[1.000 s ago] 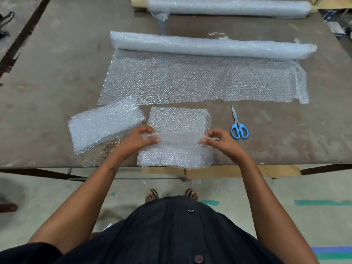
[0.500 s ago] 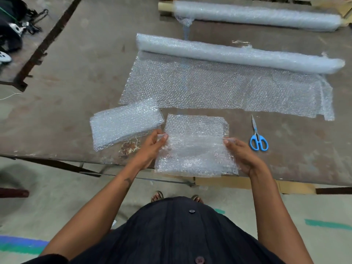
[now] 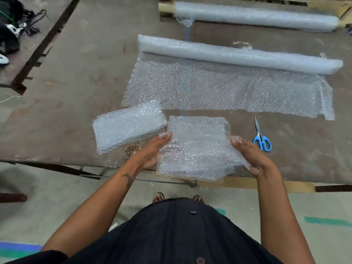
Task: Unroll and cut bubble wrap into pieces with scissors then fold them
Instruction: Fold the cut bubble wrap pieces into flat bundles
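With the left hand (image 3: 152, 151) and right hand (image 3: 251, 155) each grasping a side of the clear cut bubble-wrap piece (image 3: 198, 149) just left of the blue-handled scissors (image 3: 262, 139), align edges squarely before creasing.

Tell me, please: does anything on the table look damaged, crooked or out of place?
Nothing serious. The unrolled sheet has a ragged, bunched right edge, and its near left corner is overlapped by the folded piece, which lies askew. The scissors lie flat, closed.
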Demonstrator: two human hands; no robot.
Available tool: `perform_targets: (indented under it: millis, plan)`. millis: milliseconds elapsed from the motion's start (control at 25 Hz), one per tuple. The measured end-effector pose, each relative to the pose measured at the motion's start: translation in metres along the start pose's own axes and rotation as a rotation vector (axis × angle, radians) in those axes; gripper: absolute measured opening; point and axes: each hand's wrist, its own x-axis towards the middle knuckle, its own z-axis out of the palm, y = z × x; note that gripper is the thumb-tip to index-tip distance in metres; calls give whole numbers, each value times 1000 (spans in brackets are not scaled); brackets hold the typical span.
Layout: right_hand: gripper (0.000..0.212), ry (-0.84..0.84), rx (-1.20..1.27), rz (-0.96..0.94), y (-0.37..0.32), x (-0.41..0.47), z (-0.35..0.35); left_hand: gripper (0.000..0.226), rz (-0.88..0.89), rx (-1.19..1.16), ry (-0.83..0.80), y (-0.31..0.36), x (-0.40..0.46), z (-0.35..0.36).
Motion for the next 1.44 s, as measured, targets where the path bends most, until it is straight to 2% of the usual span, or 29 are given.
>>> perform_targets:
  millis: [160,240,320,440,600,800,880,960,1040,1160,1240,1320,1400,1440]
  plan:
    - [44,73,-34,-21,-3,3,0,87,23,32,-12,4,3,-6]
    - [41,145,-114,-30,-3,9,9,81,89,13,70,4,4,-17]
    - [33,198,-231,-78,-1,17,27,76,161,102,225,6,-1,-23]
    - [14,181,-294,-105,3,34,69,47,304,252,520,2,-6,-46]
    - [18,170,-332,-177,1,72,151,41,464,411,867,15,-21,-96]
    - [30,266,-560,-309,1,140,242,40,431,590,1036,41,-24,-172]
    - [28,306,-721,-329,7,160,267,39,405,697,1062,44,-19,-199]
    - [25,351,-780,-370,17,170,284,41,370,705,1060,46,-16,-212]
    - [29,426,-837,-448,29,170,293,54,335,698,1073,46,-18,-212]
    - [43,548,-1169,-607,46,165,295,76,412,841,1219,38,-27,-191]
    - [51,450,-1344,-740,51,159,304,71,535,1021,1184,41,-26,-166]
    - [56,216,-1529,-815,62,158,318,62,577,1292,1004,39,-12,-152]
    - [61,45,-1622,-753,75,165,325,58,455,1496,853,30,3,-161]
    - [63,0,-1620,-711,80,170,322,61,354,1512,816,23,6,-171]
